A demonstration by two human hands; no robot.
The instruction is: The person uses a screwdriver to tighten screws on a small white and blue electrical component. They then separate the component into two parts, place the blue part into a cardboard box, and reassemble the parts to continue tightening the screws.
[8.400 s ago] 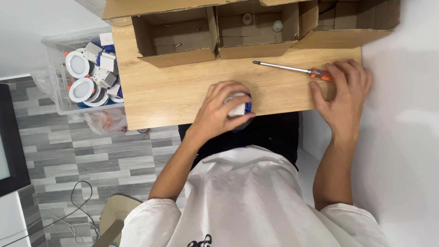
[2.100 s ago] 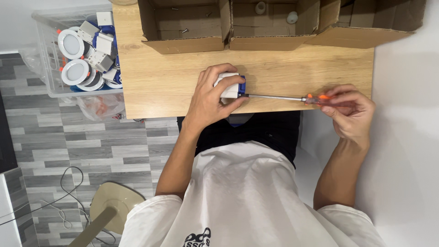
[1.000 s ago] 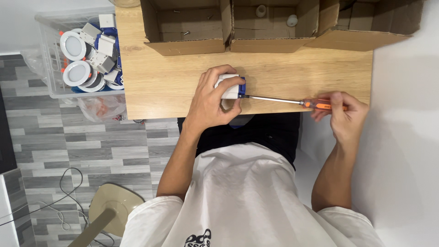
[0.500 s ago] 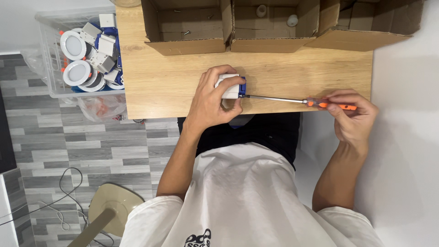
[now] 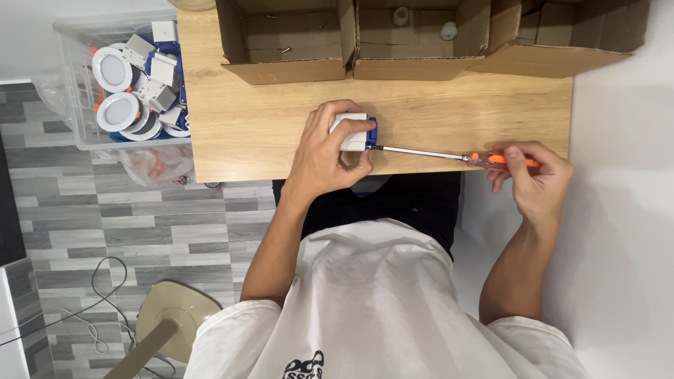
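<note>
My left hand (image 5: 324, 153) grips a small white box-shaped part with a blue end (image 5: 354, 130) and presses it against the wooden table (image 5: 253, 119). My right hand (image 5: 533, 181) holds the orange handle of a long screwdriver (image 5: 449, 155). The metal shaft lies level and its tip meets the blue end of the part. Most of the part is hidden under my fingers.
Three open cardboard boxes (image 5: 295, 42) line the table's far edge, with screws and small white pieces inside. A clear plastic bin (image 5: 123, 84) of round white lamps and white parts stands left of the table. A fan base (image 5: 172, 319) and cables lie on the grey floor.
Over the last second the right hand has turned on the screwdriver handle, fingers shifting their grip. The tip stays at the part. The left hand has not moved.
</note>
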